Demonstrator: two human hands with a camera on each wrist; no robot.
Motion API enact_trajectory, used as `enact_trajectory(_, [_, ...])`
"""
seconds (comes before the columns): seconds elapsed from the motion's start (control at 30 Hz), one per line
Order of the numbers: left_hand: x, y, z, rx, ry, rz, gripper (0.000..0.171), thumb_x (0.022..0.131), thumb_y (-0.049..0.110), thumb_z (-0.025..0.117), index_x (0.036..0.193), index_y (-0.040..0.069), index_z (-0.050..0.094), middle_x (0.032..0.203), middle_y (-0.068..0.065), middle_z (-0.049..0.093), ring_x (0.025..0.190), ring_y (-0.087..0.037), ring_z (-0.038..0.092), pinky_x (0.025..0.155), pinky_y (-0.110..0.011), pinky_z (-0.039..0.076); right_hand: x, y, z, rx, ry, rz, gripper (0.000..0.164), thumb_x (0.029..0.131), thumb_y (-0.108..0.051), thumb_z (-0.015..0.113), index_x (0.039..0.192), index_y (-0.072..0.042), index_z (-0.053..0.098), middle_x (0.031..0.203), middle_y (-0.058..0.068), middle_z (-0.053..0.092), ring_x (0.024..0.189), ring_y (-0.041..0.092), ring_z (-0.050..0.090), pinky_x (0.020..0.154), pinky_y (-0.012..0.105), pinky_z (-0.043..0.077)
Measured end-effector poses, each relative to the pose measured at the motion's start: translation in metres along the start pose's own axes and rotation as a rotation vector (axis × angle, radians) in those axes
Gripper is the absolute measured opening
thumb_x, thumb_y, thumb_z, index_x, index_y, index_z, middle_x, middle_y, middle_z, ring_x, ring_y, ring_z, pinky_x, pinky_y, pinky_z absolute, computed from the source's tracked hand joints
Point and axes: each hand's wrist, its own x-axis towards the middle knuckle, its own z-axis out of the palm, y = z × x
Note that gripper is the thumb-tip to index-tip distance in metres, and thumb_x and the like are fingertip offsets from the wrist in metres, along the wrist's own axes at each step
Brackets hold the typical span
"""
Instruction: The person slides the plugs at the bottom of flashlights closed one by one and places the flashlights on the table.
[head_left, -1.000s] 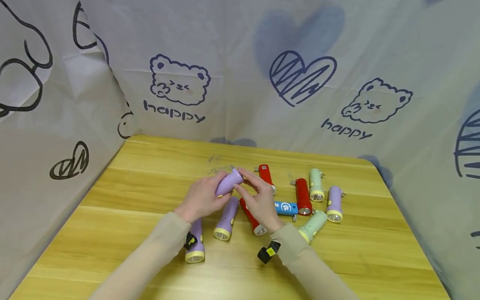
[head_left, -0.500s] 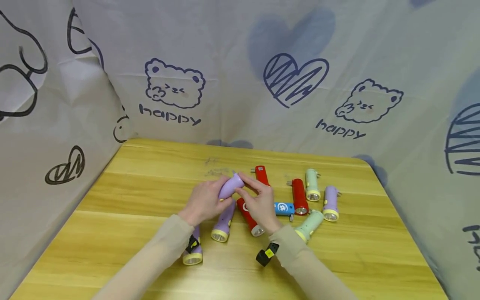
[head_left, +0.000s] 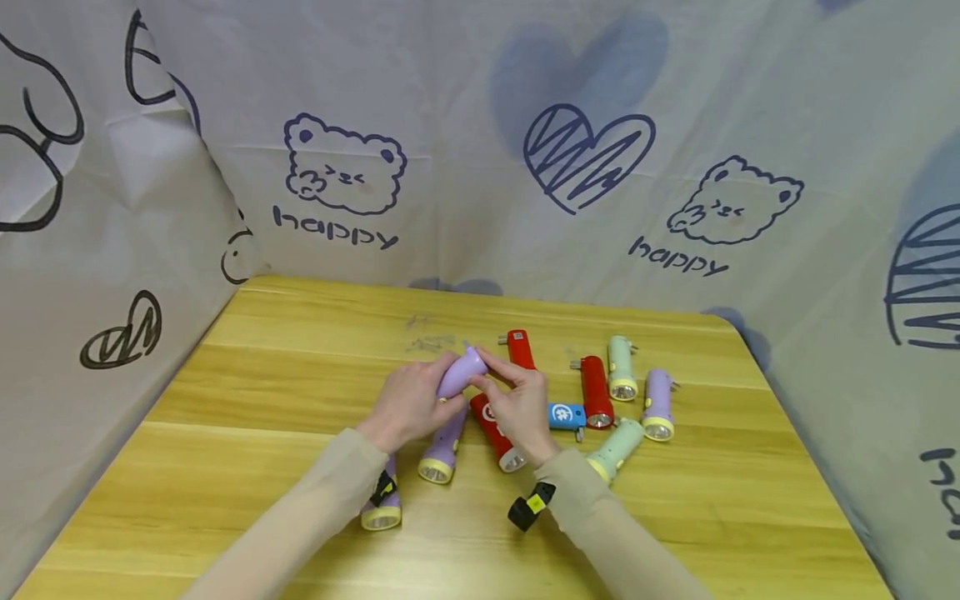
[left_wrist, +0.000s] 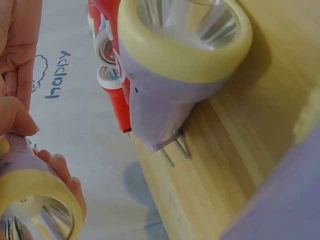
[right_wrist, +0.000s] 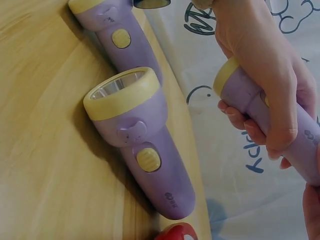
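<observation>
A purple flashlight (head_left: 460, 375) with a yellow head is held between both hands above the table. My left hand (head_left: 408, 402) grips its body near the yellow head, fingers wrapped round it, as the right wrist view shows. At the tail end, where plug prongs stick out, my right hand (head_left: 522, 410) pinches it between thumb and fingers. Under the hands lie a second purple flashlight (right_wrist: 150, 145), its switch facing up, and a red flashlight (head_left: 492, 429). Another purple flashlight (head_left: 381, 508) lies partly hidden behind the left wrist.
To the right lie more flashlights: a blue one (head_left: 566, 416), two red ones, one of them the red flashlight (head_left: 597, 392) at right, a green one (head_left: 621, 367), another green one (head_left: 617, 446) and a purple one (head_left: 658, 404). A printed cloth (head_left: 465, 167) hangs behind the wooden table (head_left: 225, 467).
Both hands keep their hold on the purple flashlight, which has barely shifted. The head view has turned slightly, so the table and the flashlights on it appear a little farther left.
</observation>
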Motion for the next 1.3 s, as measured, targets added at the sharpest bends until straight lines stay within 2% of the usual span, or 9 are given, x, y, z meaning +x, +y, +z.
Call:
enact_trajectory(0.13, [0.000,0.002,-0.003,0.011,-0.006,-0.004,0.038,0.083,0.029,0.076,0.113,0.009,0.063,0.080,-0.005,0.071,0.060,-0.014,0.058,0.054,-0.031,0.048,0.001,-0.002,0.000,-0.018,0.030,0.030,0.036,0.082,-0.010,0.081,0.118,-0.010,0.075,0.114,0.012,0.076,0.107,0.025,0.074,0.087,0.036,0.062])
enact_trajectory(0.27, [-0.001,0.003,-0.003,0.026,0.020,-0.006,0.036,0.083,0.027,0.075,0.112,0.009,0.063,0.076,-0.005,0.069,0.057,-0.014,0.056,0.051,-0.030,0.045,0.003,-0.007,0.000,-0.001,0.095,0.018,0.028,0.079,-0.011,0.084,0.107,-0.007,0.080,0.102,0.014,0.078,0.095,0.027,0.077,0.070,0.021,0.060])
enact_trajectory(0.33, [0.000,0.004,-0.003,0.029,0.037,-0.012,0.036,0.083,0.026,0.075,0.112,0.009,0.064,0.074,-0.006,0.069,0.056,-0.014,0.055,0.051,-0.030,0.045,0.004,-0.008,0.001,0.016,0.122,0.005,0.024,0.079,-0.009,0.085,0.102,-0.005,0.081,0.097,0.017,0.079,0.089,0.029,0.077,0.065,0.017,0.059])
enact_trajectory(0.4, [0.000,0.004,-0.002,0.031,0.050,-0.015,0.037,0.082,0.024,0.075,0.113,0.008,0.064,0.074,-0.007,0.069,0.055,-0.014,0.055,0.050,-0.030,0.045,0.005,-0.009,0.001,0.024,0.136,0.005,0.021,0.079,-0.008,0.085,0.099,-0.004,0.081,0.094,0.018,0.079,0.085,0.030,0.077,0.063,0.017,0.058])
enact_trajectory(0.67, [0.000,0.004,-0.004,0.046,0.055,-0.023,0.038,0.083,0.025,0.072,0.116,0.008,0.064,0.073,-0.007,0.068,0.054,-0.013,0.052,0.047,-0.029,0.042,0.007,-0.009,0.002,0.035,0.129,0.028,0.022,0.079,-0.007,0.085,0.100,-0.004,0.081,0.095,0.017,0.079,0.087,0.029,0.077,0.072,0.020,0.061])
enact_trajectory(0.83, [0.001,0.004,-0.009,0.034,0.042,-0.023,0.036,0.083,0.025,0.072,0.114,0.009,0.064,0.072,-0.005,0.067,0.053,-0.011,0.050,0.047,-0.025,0.040,0.008,-0.010,0.002,0.022,0.141,-0.007,0.022,0.078,-0.009,0.085,0.100,-0.003,0.081,0.094,0.017,0.079,0.087,0.028,0.078,0.073,0.021,0.061])
enact_trajectory(1.03, [0.002,0.004,-0.013,0.015,0.037,-0.017,0.036,0.084,0.023,0.072,0.115,0.009,0.064,0.078,-0.005,0.070,0.054,-0.010,0.051,0.049,-0.025,0.042,0.011,-0.010,0.001,-0.013,0.148,-0.061,0.023,0.077,-0.009,0.086,0.099,-0.003,0.081,0.093,0.016,0.079,0.086,0.026,0.078,0.072,0.021,0.061])
enact_trajectory(1.17, [0.002,0.004,-0.015,0.002,0.016,-0.038,0.036,0.085,0.023,0.072,0.117,0.008,0.063,0.079,-0.006,0.069,0.054,-0.010,0.052,0.049,-0.024,0.043,0.015,-0.010,-0.001,-0.062,0.110,-0.076,0.029,0.076,-0.011,0.088,0.103,-0.003,0.080,0.097,0.014,0.079,0.090,0.027,0.077,0.077,0.026,0.063])
enact_trajectory(1.3, [0.002,0.004,-0.018,-0.006,0.006,-0.042,0.035,0.086,0.022,0.071,0.117,0.008,0.062,0.081,-0.006,0.070,0.056,-0.011,0.053,0.050,-0.025,0.044,0.018,-0.013,-0.005,-0.051,0.029,-0.028,0.032,0.079,-0.014,0.086,0.109,-0.006,0.079,0.104,0.012,0.079,0.099,0.027,0.076,0.084,0.031,0.062])
